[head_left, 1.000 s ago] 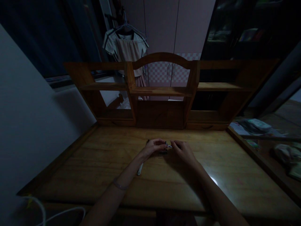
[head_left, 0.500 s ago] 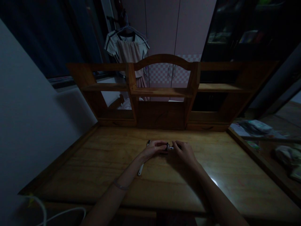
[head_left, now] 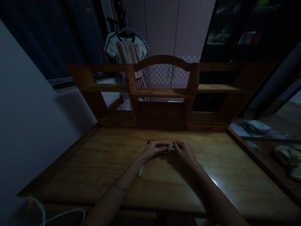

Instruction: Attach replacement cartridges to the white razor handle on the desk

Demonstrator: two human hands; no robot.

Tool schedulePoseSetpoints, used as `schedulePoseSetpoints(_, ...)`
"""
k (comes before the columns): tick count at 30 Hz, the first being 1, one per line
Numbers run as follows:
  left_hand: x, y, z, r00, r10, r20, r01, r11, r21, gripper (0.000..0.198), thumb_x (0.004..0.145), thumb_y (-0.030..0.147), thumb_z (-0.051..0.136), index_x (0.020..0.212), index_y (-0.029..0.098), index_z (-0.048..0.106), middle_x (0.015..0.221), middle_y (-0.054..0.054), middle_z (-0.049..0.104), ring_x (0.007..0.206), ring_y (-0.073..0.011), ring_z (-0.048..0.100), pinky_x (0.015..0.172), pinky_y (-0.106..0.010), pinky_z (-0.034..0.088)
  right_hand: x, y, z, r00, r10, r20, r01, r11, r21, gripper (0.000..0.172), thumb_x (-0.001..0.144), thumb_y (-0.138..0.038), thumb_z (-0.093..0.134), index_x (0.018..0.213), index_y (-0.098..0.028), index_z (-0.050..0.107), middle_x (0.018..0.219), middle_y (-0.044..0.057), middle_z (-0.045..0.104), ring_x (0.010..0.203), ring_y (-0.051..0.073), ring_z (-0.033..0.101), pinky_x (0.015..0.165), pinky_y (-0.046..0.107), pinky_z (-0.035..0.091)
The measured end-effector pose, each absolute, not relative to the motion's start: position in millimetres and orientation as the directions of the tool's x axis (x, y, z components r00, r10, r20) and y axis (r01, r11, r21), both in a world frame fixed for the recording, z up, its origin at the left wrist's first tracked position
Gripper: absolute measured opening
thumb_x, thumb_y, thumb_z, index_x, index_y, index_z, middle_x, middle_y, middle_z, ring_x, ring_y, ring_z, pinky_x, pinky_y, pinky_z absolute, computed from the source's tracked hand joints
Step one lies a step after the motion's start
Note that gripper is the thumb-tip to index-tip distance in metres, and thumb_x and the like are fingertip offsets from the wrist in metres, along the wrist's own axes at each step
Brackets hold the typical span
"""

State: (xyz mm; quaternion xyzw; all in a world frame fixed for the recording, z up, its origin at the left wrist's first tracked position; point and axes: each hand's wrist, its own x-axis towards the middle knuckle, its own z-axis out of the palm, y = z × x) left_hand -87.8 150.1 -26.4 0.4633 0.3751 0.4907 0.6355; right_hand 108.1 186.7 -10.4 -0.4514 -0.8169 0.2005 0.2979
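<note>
Over the middle of the wooden desk (head_left: 105, 169), both hands meet at a small dark and silvery metal piece (head_left: 168, 147). My left hand (head_left: 154, 149) closes its fingers on the dark end of this piece. With thumb and fingers pinched, my right hand (head_left: 184, 150) grips its shiny, thin end. The room is dim and the piece too small to name. A slim tool with a white handle (head_left: 140, 170) and a dark tip lies on the desk, partly hidden beneath my left hand and wrist. A small dark shape sits just below the metal piece.
A wooden shelf unit (head_left: 162, 92) rises along the desk's far edge. To the left is a pale wall (head_left: 47, 125), and a white cable (head_left: 63, 216) loops at the near left corner. Clothes on a hanger (head_left: 128, 51) hang behind the shelf. Bundled items (head_left: 258, 126) lie beyond the right edge.
The silvery part between my hands has turned slightly and more of its thin shaft shows. Both hands stay in nearly the same place.
</note>
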Motion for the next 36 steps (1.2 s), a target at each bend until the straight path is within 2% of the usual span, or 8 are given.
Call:
schedulePoseSetpoints(4, -87.6, 150.2, -26.3, 0.197, 0.98, -0.015, -0.245, 0.064, 0.967, 0.046, 0.063, 0.034, 0.08, 0.101, 0.01, 0.069, 0.102, -0.013, 0.07, 0.09, -0.0223, 0.066, 0.087, -0.04, 0.05, 108.3, 186.7, -10.2, -0.4, 0.864, 0.304, 0.629, 0.501, -0.595, 0.051, 0.095, -0.044, 0.031, 0.073, -0.016, 0.067, 0.07, 0.008, 0.067, 0.063, 0.017, 0.06, 0.059, 0.024, 0.035)
schedulePoseSetpoints(14, -89.3, 152.2, -28.6, 0.234, 0.972, 0.032, -0.149, 0.004, 0.989, 0.049, 0.067, 0.037, 0.077, 0.107, 0.013, 0.065, 0.099, -0.012, 0.069, 0.089, -0.0206, 0.066, 0.084, -0.035, 0.051, 108.2, 185.6, -7.0, -0.376, 0.888, 0.264, 0.669, 0.458, -0.585, 0.05, 0.094, -0.044, 0.033, 0.074, -0.015, 0.069, 0.068, 0.01, 0.068, 0.063, 0.018, 0.06, 0.058, 0.025, 0.035)
schedulePoseSetpoints(18, -90.4, 154.0, -31.6, 0.227, 0.972, 0.057, -0.101, -0.034, 0.994, 0.047, 0.065, 0.038, 0.078, 0.104, 0.014, 0.065, 0.096, -0.011, 0.069, 0.088, -0.0198, 0.066, 0.082, -0.034, 0.051, 108.3, 186.5, -9.4, -0.393, 0.883, 0.258, 0.676, 0.468, -0.57, 0.049, 0.094, -0.043, 0.033, 0.075, -0.016, 0.069, 0.07, 0.009, 0.068, 0.063, 0.018, 0.06, 0.059, 0.025, 0.035)
schedulePoseSetpoints(28, -88.8, 154.7, -32.1, 0.203, 0.977, 0.066, 0.03, -0.074, 0.997, 0.036, 0.066, 0.028, 0.077, 0.095, 0.014, 0.062, 0.091, -0.007, 0.066, 0.086, -0.0164, 0.063, 0.082, -0.03, 0.048, 107.6, 189.0, -14.1, -0.439, 0.855, 0.276, 0.676, 0.516, -0.526, 0.049, 0.095, -0.042, 0.032, 0.071, -0.016, 0.066, 0.066, 0.006, 0.066, 0.059, 0.015, 0.057, 0.055, 0.025, 0.029)
schedulePoseSetpoints(36, -86.3, 154.6, -33.4, 0.184, 0.98, 0.072, 0.029, -0.079, 0.996, 0.031, 0.067, 0.023, 0.073, 0.095, 0.015, 0.061, 0.089, -0.005, 0.066, 0.083, -0.0149, 0.062, 0.081, -0.028, 0.047, 107.7, 188.8, -13.9, -0.445, 0.858, 0.258, 0.668, 0.509, -0.543, 0.049, 0.095, -0.042, 0.032, 0.075, -0.016, 0.068, 0.07, 0.008, 0.067, 0.061, 0.015, 0.059, 0.057, 0.024, 0.032)
